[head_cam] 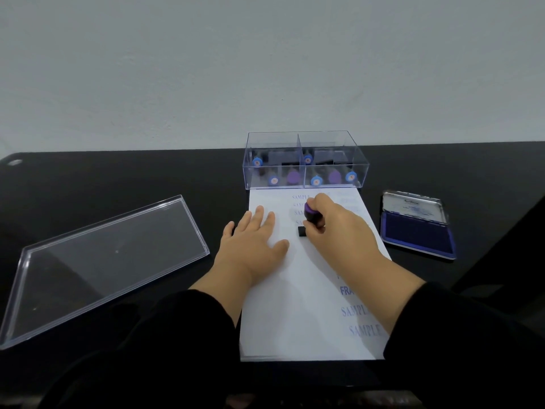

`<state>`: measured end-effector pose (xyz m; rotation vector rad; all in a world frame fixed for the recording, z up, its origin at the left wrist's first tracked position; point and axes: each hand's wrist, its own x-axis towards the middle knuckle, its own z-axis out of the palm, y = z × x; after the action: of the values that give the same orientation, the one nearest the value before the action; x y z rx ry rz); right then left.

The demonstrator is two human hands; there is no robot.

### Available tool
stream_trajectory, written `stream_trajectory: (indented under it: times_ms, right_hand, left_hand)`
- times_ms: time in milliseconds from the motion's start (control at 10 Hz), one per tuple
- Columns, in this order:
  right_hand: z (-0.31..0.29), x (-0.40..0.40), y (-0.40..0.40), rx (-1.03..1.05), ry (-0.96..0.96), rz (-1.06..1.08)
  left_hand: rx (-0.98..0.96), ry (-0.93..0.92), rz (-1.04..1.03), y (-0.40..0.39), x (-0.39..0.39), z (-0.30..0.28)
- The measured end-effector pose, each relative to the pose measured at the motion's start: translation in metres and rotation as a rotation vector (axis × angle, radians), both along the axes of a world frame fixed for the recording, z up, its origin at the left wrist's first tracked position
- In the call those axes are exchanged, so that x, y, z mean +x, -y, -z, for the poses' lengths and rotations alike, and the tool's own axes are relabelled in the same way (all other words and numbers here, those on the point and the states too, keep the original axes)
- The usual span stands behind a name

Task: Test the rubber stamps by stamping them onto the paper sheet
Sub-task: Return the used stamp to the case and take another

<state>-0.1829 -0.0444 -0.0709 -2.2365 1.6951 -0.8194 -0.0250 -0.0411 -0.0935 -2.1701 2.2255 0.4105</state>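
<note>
Gripping a round-topped purple stamp (312,217) (base on smooth paper (298,305)), right hand (339,228).

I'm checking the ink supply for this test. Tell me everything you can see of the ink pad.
The ink pad is a shallow rectangular case that looks like metal, lying open on the black table to the right of the paper sheet, apart from it. Its hinged lid stands tilted back, with a pale printed label inside, too small to read. The pad surface is dark blue-violet. Neither hand touches it.
</note>
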Motion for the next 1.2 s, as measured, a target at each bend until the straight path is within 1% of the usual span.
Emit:
stream_trajectory:
  times_ms: [300, 600, 800, 1100, 1200]
  right_hand:
    - [-0.009, 0.001, 0.007, 0.031, -0.006, -0.009]
    - [0.000, -0.002, 0.000, -0.027, 0.060, -0.018]
    - [-0.003, 0.001, 0.005, -0.035, 0.021, -0.003]
    - [0.005, -0.001, 0.003, -0.066, 0.087, -0.020]
    - [0.001, -0.008, 0.005, -0.046, 0.239, 0.030]
  left_hand:
    - [0.001, -0.003, 0.004, 0.000, 0.000, -0.001]
    - [-0.005, -0.009, 0.003, -0.001, 0.000, 0.000]
    - [-0.001, -0.007, 0.005, -0.001, 0.000, 0.000]
    - [0.001, 0.008, 0.001, -0.001, 0.000, -0.001]
    - [0.001, 0.005, 0.003, -0.001, 0.000, -0.002]
